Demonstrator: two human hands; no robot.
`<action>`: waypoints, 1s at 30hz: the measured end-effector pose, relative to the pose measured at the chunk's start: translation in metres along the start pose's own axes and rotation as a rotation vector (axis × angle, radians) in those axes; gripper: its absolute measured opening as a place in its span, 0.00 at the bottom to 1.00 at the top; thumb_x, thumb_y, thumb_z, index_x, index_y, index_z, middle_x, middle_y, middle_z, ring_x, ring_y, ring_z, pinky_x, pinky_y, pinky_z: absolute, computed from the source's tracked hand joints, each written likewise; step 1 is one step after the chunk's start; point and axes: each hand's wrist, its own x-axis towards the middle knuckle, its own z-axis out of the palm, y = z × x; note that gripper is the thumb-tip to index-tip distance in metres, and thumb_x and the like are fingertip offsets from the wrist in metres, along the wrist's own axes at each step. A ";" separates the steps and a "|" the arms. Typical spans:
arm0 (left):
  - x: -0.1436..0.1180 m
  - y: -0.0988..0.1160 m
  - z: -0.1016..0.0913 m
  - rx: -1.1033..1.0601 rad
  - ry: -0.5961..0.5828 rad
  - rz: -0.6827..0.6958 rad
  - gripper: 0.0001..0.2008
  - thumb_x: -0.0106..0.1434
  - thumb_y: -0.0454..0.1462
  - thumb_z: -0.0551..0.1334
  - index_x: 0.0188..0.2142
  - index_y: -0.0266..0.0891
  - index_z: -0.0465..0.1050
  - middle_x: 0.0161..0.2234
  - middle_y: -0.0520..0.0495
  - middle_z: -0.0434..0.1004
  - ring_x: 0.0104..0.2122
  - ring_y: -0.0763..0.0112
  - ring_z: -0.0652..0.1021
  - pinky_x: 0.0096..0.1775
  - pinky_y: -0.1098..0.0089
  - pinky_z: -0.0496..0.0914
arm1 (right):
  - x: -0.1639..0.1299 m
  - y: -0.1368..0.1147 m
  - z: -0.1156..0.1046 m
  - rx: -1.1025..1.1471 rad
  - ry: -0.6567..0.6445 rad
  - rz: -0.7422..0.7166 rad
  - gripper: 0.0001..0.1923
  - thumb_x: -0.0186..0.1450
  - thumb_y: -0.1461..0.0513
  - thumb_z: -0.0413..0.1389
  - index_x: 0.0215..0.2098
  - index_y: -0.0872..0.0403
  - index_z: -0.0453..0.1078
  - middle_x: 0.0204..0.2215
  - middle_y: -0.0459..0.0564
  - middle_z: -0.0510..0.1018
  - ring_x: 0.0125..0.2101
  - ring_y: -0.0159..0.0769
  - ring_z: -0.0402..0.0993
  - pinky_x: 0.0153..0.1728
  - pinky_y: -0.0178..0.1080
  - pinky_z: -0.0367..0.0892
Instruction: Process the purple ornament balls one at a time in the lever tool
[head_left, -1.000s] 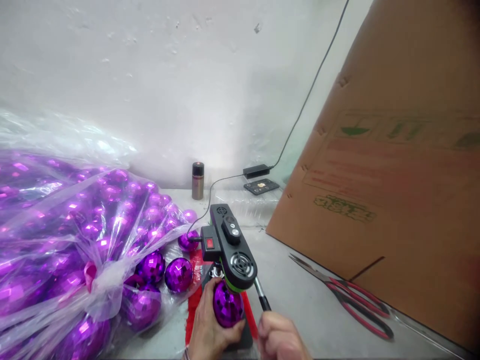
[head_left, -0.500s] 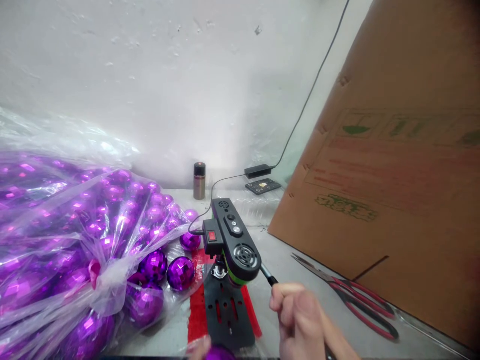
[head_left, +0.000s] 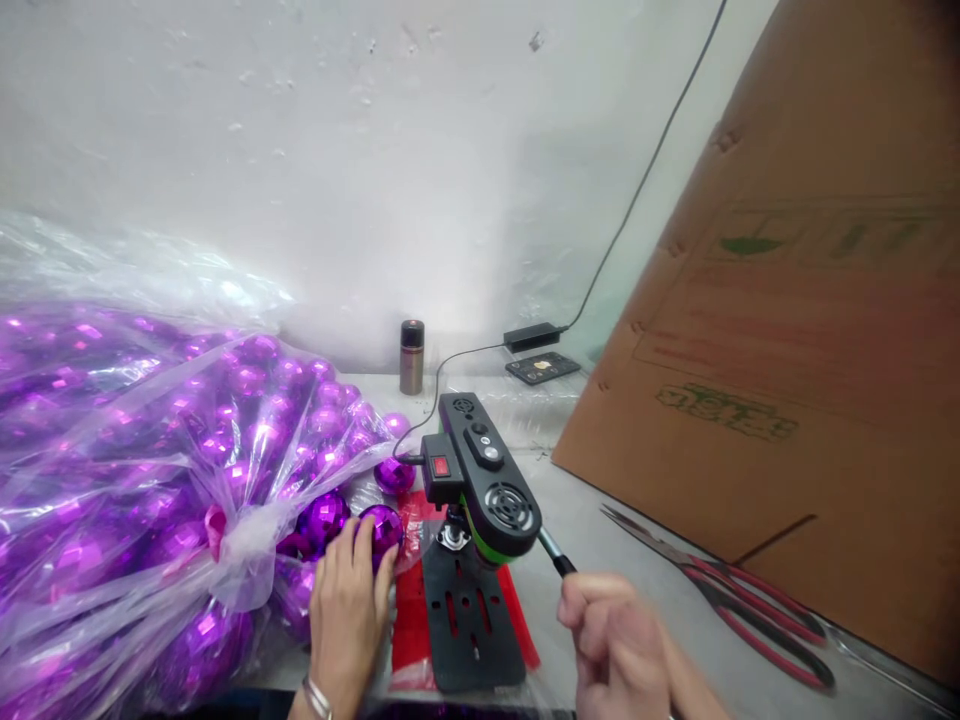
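My left hand (head_left: 349,595) reaches over a shiny purple mirror-faceted ball (head_left: 384,528), its fingers on the ball's top and its thumb at the right side. Closed round the lever (head_left: 556,555) of a small black bench machine is my right hand (head_left: 619,635); the lever's lower part is hidden in the fist. The machine's elongated head (head_left: 491,480) has round vents, buttons and a red switch. Below it lies a slotted black base plate (head_left: 472,625) on red sheeting (head_left: 412,640). More purple balls (head_left: 322,520) lie left of the held one.
A large clear bag (head_left: 251,545) of purple balls, tied at its neck, fills the left side. Red-and-black-handled scissors (head_left: 720,590) lie to the right, before a big cardboard box (head_left: 787,330). Behind stand a small bottle (head_left: 412,358), a phone (head_left: 542,368) and a corded power adapter (head_left: 534,336).
My left hand has moved up from the bottom edge, where a purple ball was beside it, to a ball left of the machine. My right hand stays on the lever. The view has shifted slightly.
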 end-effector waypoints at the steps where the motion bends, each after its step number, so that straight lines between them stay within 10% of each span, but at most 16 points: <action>1: 0.015 -0.001 0.001 0.145 -0.046 -0.002 0.25 0.77 0.48 0.60 0.61 0.33 0.79 0.56 0.25 0.84 0.53 0.35 0.84 0.54 0.42 0.79 | 0.001 0.001 0.000 0.008 -0.009 -0.009 0.25 0.77 0.64 0.58 0.21 0.53 0.64 0.18 0.43 0.67 0.17 0.26 0.65 0.18 0.34 0.53; 5: 0.044 0.007 0.014 0.277 -0.224 -0.001 0.28 0.77 0.44 0.59 0.71 0.35 0.70 0.56 0.25 0.82 0.46 0.42 0.87 0.49 0.48 0.80 | 0.002 0.000 -0.001 0.034 -0.042 -0.009 0.24 0.77 0.65 0.57 0.21 0.54 0.65 0.19 0.43 0.70 0.17 0.25 0.64 0.17 0.34 0.50; 12: 0.044 0.011 0.003 -0.517 -0.067 -0.279 0.40 0.67 0.55 0.67 0.72 0.40 0.63 0.68 0.30 0.74 0.67 0.41 0.77 0.65 0.44 0.75 | 0.013 -0.007 0.002 0.019 -0.108 -0.059 0.25 0.79 0.66 0.54 0.22 0.53 0.61 0.19 0.42 0.65 0.21 0.27 0.67 0.21 0.32 0.56; 17: 0.000 0.017 -0.007 -0.955 -0.142 -0.519 0.41 0.63 0.61 0.70 0.67 0.42 0.68 0.59 0.35 0.84 0.57 0.46 0.85 0.59 0.53 0.80 | 0.025 -0.016 0.004 -0.024 -0.191 -0.099 0.22 0.79 0.69 0.52 0.26 0.52 0.61 0.20 0.40 0.65 0.21 0.24 0.66 0.25 0.31 0.62; 25: -0.033 0.012 0.027 -0.687 -0.340 -0.262 0.39 0.61 0.47 0.74 0.69 0.44 0.70 0.68 0.35 0.78 0.69 0.42 0.77 0.71 0.41 0.69 | 0.026 -0.016 0.002 -0.032 -0.239 -0.096 0.22 0.79 0.69 0.51 0.26 0.52 0.61 0.21 0.40 0.66 0.21 0.24 0.66 0.25 0.30 0.62; 30: -0.023 0.015 0.040 -0.589 -0.217 -0.118 0.37 0.57 0.44 0.75 0.65 0.42 0.74 0.66 0.32 0.80 0.68 0.36 0.77 0.69 0.34 0.70 | 0.024 -0.015 0.001 -0.022 -0.241 -0.106 0.21 0.79 0.70 0.51 0.27 0.52 0.62 0.21 0.40 0.65 0.22 0.25 0.66 0.25 0.31 0.62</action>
